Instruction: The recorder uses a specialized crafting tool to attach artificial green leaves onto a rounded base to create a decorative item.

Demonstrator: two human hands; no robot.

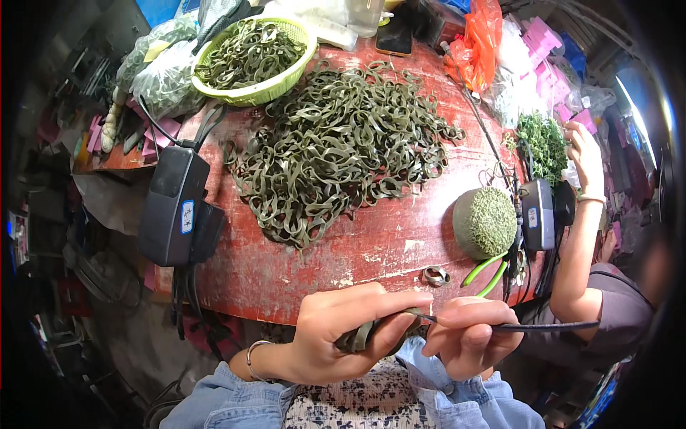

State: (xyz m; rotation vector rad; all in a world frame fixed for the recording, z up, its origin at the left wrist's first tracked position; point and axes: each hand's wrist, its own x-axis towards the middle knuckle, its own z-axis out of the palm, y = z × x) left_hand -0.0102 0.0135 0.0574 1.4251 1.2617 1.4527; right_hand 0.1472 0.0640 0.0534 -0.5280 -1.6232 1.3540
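Observation:
My left hand (350,325) is closed around several dark green ribbon-like loops (355,339) near the table's front edge. One green strip sticks out between its thumb and forefinger. My right hand (475,332) pinches a slim dark rod-like tool (550,327), whose narrow tip meets the strip at my left fingertips. Its exact kind is unclear. Beyond my hands, a large pile of the same green loops (343,150) covers the middle of the red table (286,279). A single loop (436,276) lies apart, just above my right hand.
A yellow-green basket (306,68) of loops stands at the far left. Black boxes with cables flank the table, one left (175,207), one right (537,214). A round green bundle (489,223) and green-handled pliers (486,275) lie at right, beside a co-worker's raised arm (582,214).

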